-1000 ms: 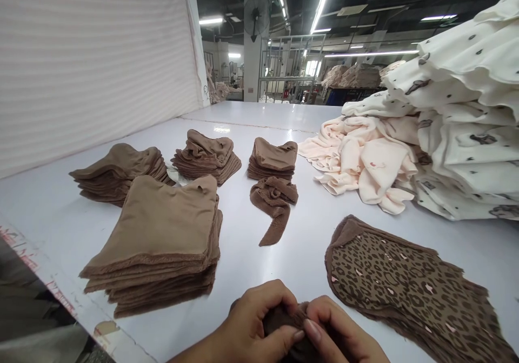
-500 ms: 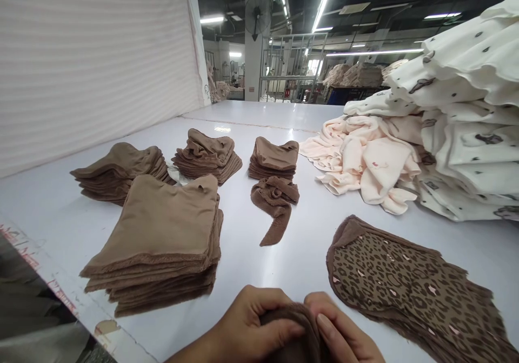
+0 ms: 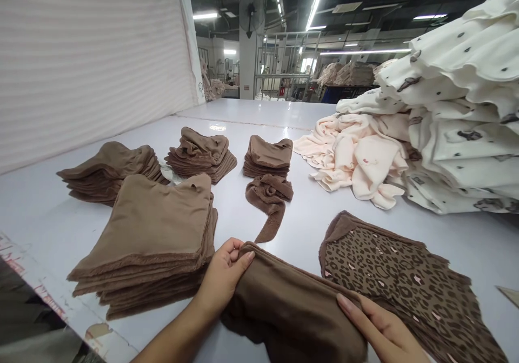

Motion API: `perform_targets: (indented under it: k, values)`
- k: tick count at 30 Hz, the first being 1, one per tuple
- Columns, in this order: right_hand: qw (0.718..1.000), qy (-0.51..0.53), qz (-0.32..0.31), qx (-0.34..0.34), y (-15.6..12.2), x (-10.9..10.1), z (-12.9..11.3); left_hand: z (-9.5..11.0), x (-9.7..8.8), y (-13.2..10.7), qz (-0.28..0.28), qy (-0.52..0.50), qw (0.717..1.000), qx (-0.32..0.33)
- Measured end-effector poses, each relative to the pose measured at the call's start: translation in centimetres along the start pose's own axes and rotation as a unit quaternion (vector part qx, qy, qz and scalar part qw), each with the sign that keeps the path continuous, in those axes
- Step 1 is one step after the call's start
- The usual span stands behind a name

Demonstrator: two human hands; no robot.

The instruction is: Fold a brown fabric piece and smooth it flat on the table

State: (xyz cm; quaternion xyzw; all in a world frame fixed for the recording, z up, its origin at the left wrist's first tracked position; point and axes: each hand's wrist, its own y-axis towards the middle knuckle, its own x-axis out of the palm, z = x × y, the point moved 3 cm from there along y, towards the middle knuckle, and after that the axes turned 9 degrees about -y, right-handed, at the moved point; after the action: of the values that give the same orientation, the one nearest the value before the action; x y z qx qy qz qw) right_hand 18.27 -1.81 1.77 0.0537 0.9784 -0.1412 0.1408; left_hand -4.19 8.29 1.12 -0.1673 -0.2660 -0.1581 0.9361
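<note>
Between my hands hangs a brown fabric piece [image 3: 298, 309], stretched along its upper edge, smooth side towards me. My left hand [image 3: 227, 274] pinches its upper left corner, thumb in front. My right hand [image 3: 379, 325] grips the edge at the right, thumb on the smooth face. To the left lies a large stack of brown cut pieces [image 3: 150, 228] with fuzzy edges. A stack of leopard-print pieces [image 3: 393, 276] with brown backing is on the right, partly behind my right hand. A coiled brown fabric strip [image 3: 270, 206] lies just beyond the held piece.
Smaller brown stacks stand farther back: one at left [image 3: 111, 168], one in the middle [image 3: 200, 154], one right of it [image 3: 267, 154]. Pale pink cloth [image 3: 360, 157] and a high pile of white printed fabric [image 3: 466, 136] fill the right side of the white table [image 3: 243, 115].
The brown piece was bunched low between my hands; now it is raised and spread out. My hands have moved apart, the left up and leftward, the right to the right.
</note>
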Motion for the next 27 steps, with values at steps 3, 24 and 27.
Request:
perform_targets:
  k: [3, 24, 27]
  values:
    - [0.993, 0.031, 0.110, 0.007, 1.1, 0.7, 0.8, -2.1, -0.6, 1.4, 0.013, -0.012, 1.000, -0.001]
    - [0.802, -0.472, 0.274, -0.242, 1.9, 2.5, 0.1, -1.9, 1.0, 1.3, -0.116, 0.544, 0.799, 0.229]
    - [0.712, -0.594, 0.204, -0.314, 1.4, 5.0, 1.9, -3.8, 0.2, 0.3, -0.195, 0.682, 0.688, 0.154]
